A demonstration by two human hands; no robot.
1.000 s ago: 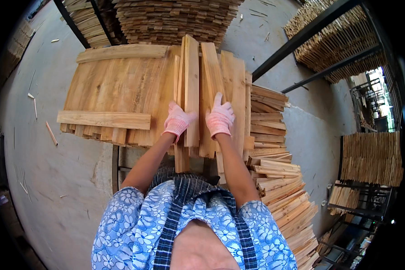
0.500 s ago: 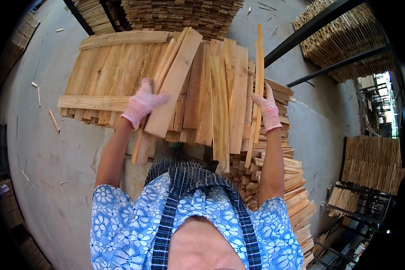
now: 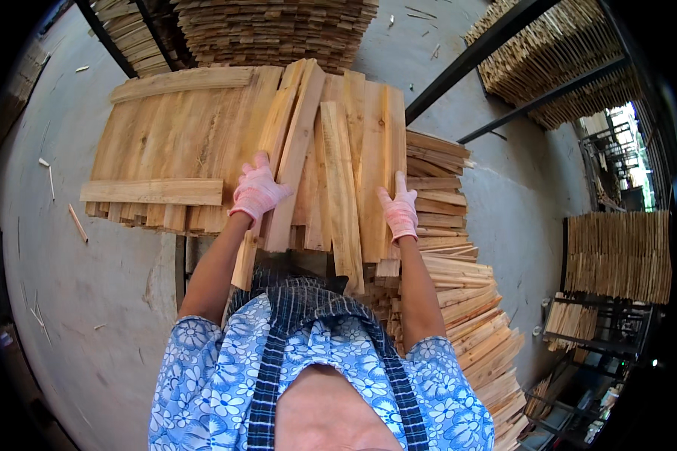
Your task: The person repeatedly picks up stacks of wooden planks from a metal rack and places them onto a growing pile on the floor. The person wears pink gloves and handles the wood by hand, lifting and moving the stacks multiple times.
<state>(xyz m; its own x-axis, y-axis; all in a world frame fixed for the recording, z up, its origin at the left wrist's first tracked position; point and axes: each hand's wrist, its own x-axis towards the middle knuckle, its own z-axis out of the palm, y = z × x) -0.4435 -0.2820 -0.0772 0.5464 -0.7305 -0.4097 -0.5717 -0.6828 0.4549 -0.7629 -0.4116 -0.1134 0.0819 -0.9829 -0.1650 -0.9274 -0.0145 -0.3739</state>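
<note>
Both hands wear pink-and-white knit gloves. My left hand (image 3: 259,189) is spread over the lower ends of tilted planks (image 3: 297,150), its thumb pointing right across them. My right hand (image 3: 401,213) lies against the right edge of a group of loose boards (image 3: 371,165), fingers stretched forward and thumb to the left. Between my hands, one narrow board (image 3: 341,195) slants on top and sticks out toward me. To the left is a flat layer of side-by-side boards (image 3: 173,135); its cross strips are a near one (image 3: 150,192) and a far one (image 3: 180,83).
Stacked boards (image 3: 470,323) run along my right side. A tall wood stack (image 3: 278,34) stands beyond the boards. Black metal bars (image 3: 481,64) cross at the upper right, with more wood stacks (image 3: 617,255) behind. Wood scraps (image 3: 77,223) lie on the concrete floor (image 3: 120,301).
My right hand has moved left, closer to my left hand. The loose boards are bunched more tightly, and the thin strips that stuck up at their right side no longer show there.
</note>
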